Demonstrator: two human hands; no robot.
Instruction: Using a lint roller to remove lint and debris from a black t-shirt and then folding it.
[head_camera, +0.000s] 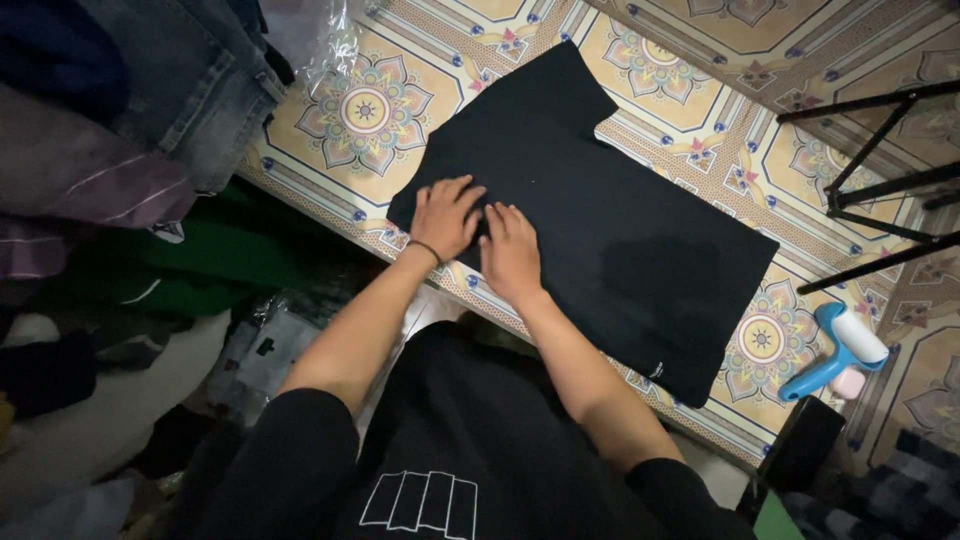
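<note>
A black t-shirt (620, 230) lies flat on a patterned tiled floor (370, 110), one sleeve pointing up toward the top of the view. Both palms press flat on the shirt's near left part. My left hand (445, 215), with a thin dark band at the wrist, rests on the fabric with fingers spread. My right hand (510, 250) lies right beside it, fingers together and flat on the cloth. Neither hand grips anything.
A blue and white lint roller (835, 350) lies on the floor at the right. Black tripod legs (870, 190) stand at the upper right. Piled clothes, among them jeans (190, 80) and a green garment (210, 255), fill the left. Clear plastic wrap (320, 40) lies at top.
</note>
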